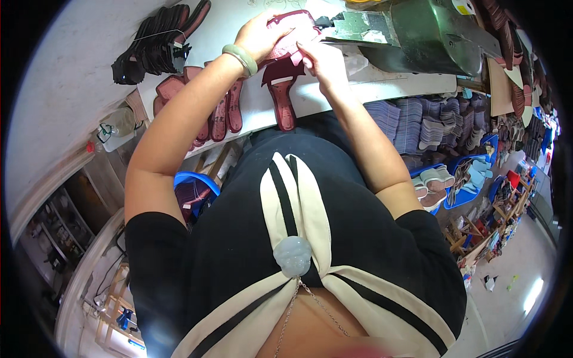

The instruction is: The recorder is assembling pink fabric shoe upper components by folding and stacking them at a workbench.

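At the far edge of my worktable, my left hand [261, 37] is closed on a pinkish shoe piece with a dark red edge [286, 43], fingers laid over its surface. The thumb and fingers of my right hand [325, 62] pinch the same piece at its right lower edge. It sits right by the working end of a green machine [364, 28]. Just below, a dark red slipper insole [283, 106] lies on the white table, with a dark red flap at its wide end. What my fingertips do underneath is hidden.
Several reddish insoles [218, 116] lie left of my hands, partly behind my left arm. A tied bundle of dark shoe pieces [152, 45] stands at the far left. The machine's green housing [439, 39] blocks the right. Stacked soles [409, 125] and blue baskets [465, 185] stand right.
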A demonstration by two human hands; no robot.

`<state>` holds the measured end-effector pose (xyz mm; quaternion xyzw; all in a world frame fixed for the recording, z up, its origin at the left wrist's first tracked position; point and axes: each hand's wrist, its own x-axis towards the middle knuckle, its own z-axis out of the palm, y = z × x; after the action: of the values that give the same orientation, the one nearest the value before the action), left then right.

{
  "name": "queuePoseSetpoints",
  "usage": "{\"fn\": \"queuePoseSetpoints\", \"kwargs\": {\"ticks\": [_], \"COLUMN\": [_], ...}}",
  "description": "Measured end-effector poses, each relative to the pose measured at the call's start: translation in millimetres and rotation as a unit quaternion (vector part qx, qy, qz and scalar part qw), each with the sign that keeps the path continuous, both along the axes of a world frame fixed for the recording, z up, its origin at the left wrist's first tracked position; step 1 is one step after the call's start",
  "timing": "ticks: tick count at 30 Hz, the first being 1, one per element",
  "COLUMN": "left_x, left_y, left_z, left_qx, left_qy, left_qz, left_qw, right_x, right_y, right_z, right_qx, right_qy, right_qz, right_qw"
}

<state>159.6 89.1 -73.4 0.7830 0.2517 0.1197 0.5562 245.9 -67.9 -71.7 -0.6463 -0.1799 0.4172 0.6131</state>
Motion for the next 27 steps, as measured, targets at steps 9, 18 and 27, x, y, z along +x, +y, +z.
{"fn": "queuePoseSetpoints", "kwargs": {"ticks": [9,18,27], "left_x": [-2,-6,-1], "left_y": [-28,-37,-46], "left_z": [7,-1,11], "left_qx": [0.087,0.138,0.146], "left_qy": [0.061,0.064,0.107], "left_qz": [0.131,0.110,0.143], "left_qw": [0.986,0.982,0.973], "right_x": [10,30,-1], "right_y": [2,-14,-53], "right_z": [2,-10,-32], "right_qx": [0.016,-0.016,-0.017], "right_qy": [-0.006,-0.125,0.011], "right_qz": [-0.024,0.037,0.005], "right_qw": [1.000,0.991,1.000]}}
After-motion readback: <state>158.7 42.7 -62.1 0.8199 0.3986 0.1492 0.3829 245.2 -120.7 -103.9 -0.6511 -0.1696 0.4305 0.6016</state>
